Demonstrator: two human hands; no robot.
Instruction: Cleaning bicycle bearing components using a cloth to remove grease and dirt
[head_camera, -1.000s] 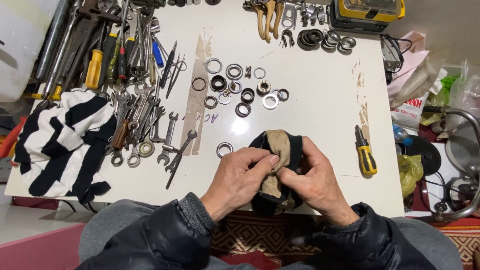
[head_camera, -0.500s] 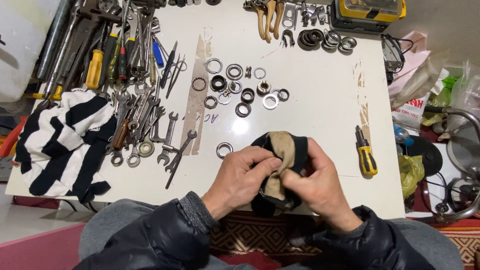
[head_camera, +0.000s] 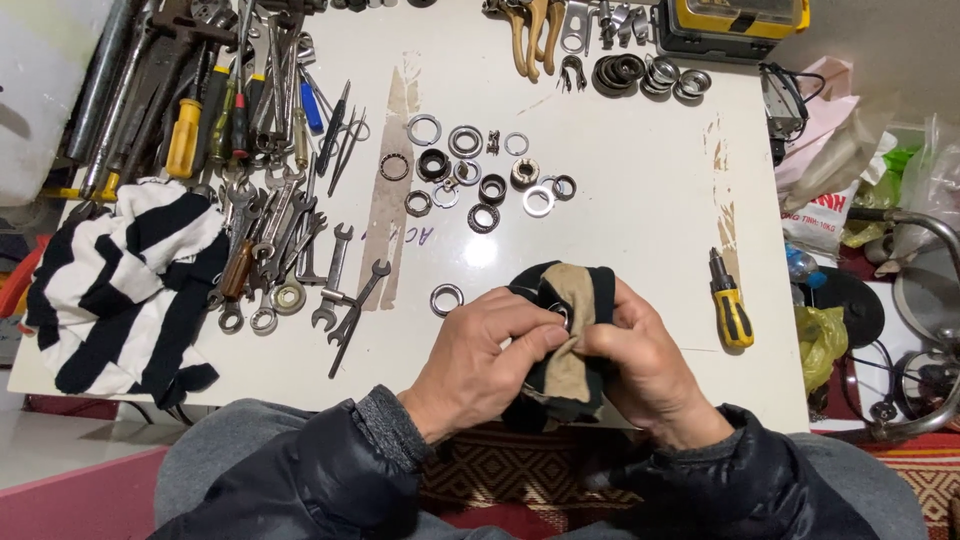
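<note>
The head view shows your left hand (head_camera: 485, 350) and your right hand (head_camera: 640, 365) pressed close together at the near edge of the white table (head_camera: 620, 240), both closed on a black-and-tan rag (head_camera: 570, 330) bunched between them; your left fingertips pinch a small metal ring (head_camera: 560, 318) against the cloth, mostly hidden by it; just beyond your left hand a lone steel ring (head_camera: 446, 299) lies flat; a yellow-handled screwdriver (head_camera: 730, 305) lies to your right, well apart; a scatter of spanners (head_camera: 335, 280) and a striped black-and-white cloth (head_camera: 120, 280) lie to your left; farther off, a cluster of bearings and washers (head_camera: 480, 175) sits mid-table; a yellow case (head_camera: 730, 20) stands at the far edge.
</note>
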